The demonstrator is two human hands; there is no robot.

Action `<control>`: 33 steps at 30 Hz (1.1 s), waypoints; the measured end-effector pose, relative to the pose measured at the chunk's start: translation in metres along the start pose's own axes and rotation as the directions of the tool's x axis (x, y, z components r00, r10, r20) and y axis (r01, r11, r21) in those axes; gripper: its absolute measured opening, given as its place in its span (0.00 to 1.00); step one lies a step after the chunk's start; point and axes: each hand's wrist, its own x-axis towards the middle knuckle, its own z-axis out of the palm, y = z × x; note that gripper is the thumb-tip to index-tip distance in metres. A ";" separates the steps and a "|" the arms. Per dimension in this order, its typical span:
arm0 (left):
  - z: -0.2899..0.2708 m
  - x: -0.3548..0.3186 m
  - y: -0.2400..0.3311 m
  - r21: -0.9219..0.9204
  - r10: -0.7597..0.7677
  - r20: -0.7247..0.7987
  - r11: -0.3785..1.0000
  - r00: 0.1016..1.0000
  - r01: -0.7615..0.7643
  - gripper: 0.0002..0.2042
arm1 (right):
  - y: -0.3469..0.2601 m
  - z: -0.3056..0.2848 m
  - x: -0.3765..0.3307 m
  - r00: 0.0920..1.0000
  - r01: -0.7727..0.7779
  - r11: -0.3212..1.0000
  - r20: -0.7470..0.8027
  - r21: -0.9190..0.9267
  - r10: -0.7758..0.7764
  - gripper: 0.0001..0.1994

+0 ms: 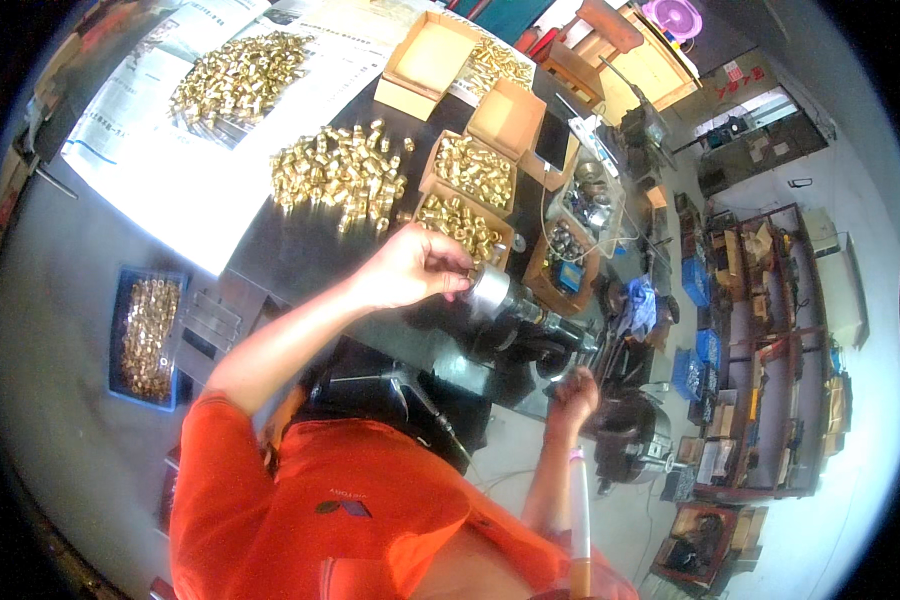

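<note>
My left hand (417, 268) reaches to the silver cylindrical chuck (488, 292) of a small bench machine. Its thumb and fingers are pinched together at the chuck's face; what they hold there is too small to make out. My right hand (573, 398) is closed beside the dark far end of the machine (555, 345), and whatever lies in its grip is hidden. Just beyond my left hand, a cardboard box (507, 238) holds brass fittings (452, 218). A second box of brass fittings (475, 172) stands behind it.
Loose brass fittings (338, 172) are heaped on the dark bench, with another pile (242, 80) on newspaper (205, 195). A blue crate (120, 385) of brass parts sits low at left. A motor (635, 440) is near my right hand. A cigarette (579, 510) juts up in the foreground. Shelves (770, 350) line the right.
</note>
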 end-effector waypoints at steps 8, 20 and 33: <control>0.009 -0.001 0.005 0.074 -0.078 -0.099 0.994 0.992 0.086 0.05 | 0.012 0.005 0.017 0.986 -0.089 0.996 -0.140 -0.010 0.087 0.07; 0.011 0.001 0.000 0.077 -0.076 -0.159 0.993 0.984 0.089 0.12 | -0.045 0.070 0.058 0.901 0.425 0.905 0.098 0.010 -0.424 0.07; 0.013 0.005 0.000 -0.049 -0.071 -0.169 0.997 0.983 0.064 0.10 | 0.016 -0.012 0.023 0.992 -0.069 0.997 -0.102 0.026 0.071 0.07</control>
